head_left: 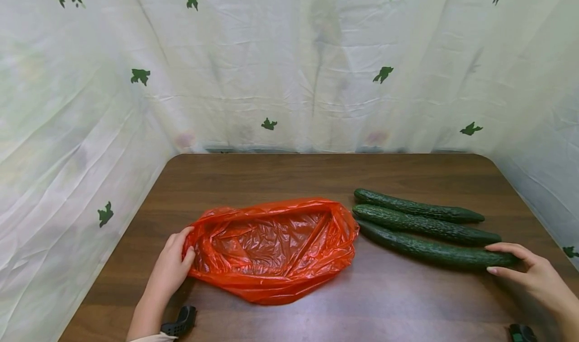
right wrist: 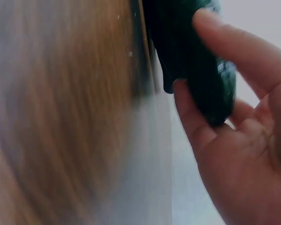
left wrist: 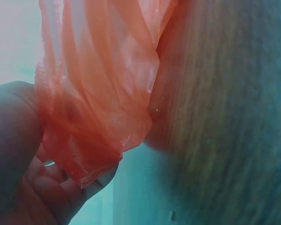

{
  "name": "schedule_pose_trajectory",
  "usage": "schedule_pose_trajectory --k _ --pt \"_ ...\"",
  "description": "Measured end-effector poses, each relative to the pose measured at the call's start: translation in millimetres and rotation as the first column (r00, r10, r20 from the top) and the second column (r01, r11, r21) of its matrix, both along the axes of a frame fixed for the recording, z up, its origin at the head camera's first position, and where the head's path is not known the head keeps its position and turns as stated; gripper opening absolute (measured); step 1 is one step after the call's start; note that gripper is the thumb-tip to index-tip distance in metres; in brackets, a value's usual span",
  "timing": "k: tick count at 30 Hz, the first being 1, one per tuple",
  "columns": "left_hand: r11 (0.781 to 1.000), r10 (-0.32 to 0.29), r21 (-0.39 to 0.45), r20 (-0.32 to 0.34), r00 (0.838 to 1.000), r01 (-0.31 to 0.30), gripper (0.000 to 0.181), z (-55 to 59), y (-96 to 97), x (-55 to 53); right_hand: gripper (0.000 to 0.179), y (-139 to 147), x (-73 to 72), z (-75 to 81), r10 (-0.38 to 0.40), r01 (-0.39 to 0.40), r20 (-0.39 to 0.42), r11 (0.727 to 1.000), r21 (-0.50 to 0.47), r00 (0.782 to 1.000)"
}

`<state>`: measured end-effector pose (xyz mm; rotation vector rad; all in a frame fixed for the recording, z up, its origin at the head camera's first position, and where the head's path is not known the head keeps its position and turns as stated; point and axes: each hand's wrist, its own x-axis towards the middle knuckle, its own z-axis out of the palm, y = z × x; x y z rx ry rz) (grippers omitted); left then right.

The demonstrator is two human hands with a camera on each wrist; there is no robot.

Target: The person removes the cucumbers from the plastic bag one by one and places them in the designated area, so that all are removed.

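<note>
A red plastic bag (head_left: pixel 271 287) lies on the table with its mouth spread wide toward the camera. My left hand (head_left: pixel 174 256) pinches the bag's left rim between thumb and fingers; in the left wrist view the thin red film (left wrist: pixel 98 93) passes between them. To the right lie three dark green cucumbers side by side. My right hand (head_left: pixel 534 274) grips the right end of the nearest cucumber (head_left: pixel 434 249), thumb on the near side and fingers on the far side. Behind it rest the middle cucumber (head_left: pixel 420 224) and the farthest cucumber (head_left: pixel 416 205). The nearest cucumber's left end meets the bag's right edge.
The brown wooden table (head_left: pixel 271 176) has rounded far corners. A pale curtain (head_left: pixel 289 71) with green leaf and bird prints surrounds it on the back and sides. Black wrist devices show at the left wrist (head_left: pixel 181 322) and the lower right.
</note>
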<state>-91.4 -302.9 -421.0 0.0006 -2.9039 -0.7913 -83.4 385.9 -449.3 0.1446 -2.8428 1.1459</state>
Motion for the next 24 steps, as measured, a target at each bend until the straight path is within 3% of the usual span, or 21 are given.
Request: schedule_pose_trajectory --k 13,20,24 --pt "1.0 -0.01 -0.007 -0.035 0.999 0.01 0.045 -0.4 -1.8 2.1 0.041 -3.1 -2.4 -3.6 0.033 -0.033 -0.017 0.999 -0.014 0.999" --pt "1.0 -0.011 -0.023 -0.047 0.999 0.01 0.04 -0.5 -1.7 1.1 0.042 -3.0 -1.4 -5.2 0.016 -0.015 0.019 0.996 -0.085 1.0" --pt "1.0 -0.02 -0.024 -0.09 0.996 0.018 0.036 -0.4 -1.7 0.6 0.042 -3.6 -0.6 -4.5 -0.005 0.009 0.034 0.991 -0.13 0.999"
